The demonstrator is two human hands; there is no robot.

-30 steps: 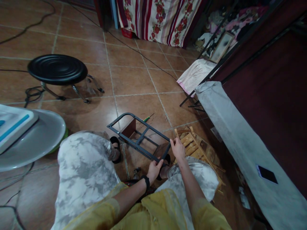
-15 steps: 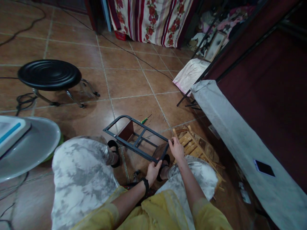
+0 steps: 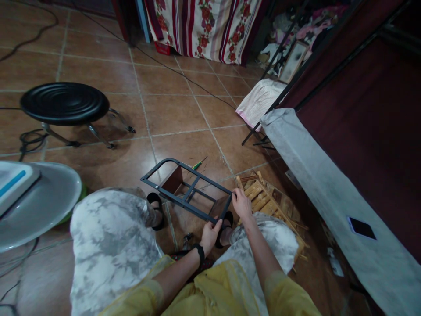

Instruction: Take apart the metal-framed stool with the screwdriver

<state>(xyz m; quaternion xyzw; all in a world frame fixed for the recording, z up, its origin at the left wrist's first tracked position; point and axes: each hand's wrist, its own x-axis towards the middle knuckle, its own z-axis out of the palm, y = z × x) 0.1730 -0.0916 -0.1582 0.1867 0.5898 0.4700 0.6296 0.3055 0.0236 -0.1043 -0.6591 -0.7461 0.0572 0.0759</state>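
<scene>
A dark metal frame [image 3: 189, 193] with brown panels [image 3: 173, 180] near its two ends stands tilted between my feet. My left hand [image 3: 209, 236], with a black band at the wrist, grips the near corner of its right end, thumb on top. At the far corner of that same end, my right hand [image 3: 241, 204] is closed around the bar. Beyond the frame, a screwdriver with a green handle [image 3: 197, 165] lies on the floor among a few thin dark pieces.
Right of my knee is a bamboo chair [image 3: 266, 199]. A black round stool [image 3: 66, 103] on casters stands to the left, behind a grey oval tray [image 3: 62, 193]. A phone [image 3: 362, 228] rests on the grey cloth-covered ledge [image 3: 315, 162]. A cable [image 3: 171, 69] crosses the tiled floor.
The view has shifted very slightly. Both hands keep their hold on the frame, which has hardly moved.
</scene>
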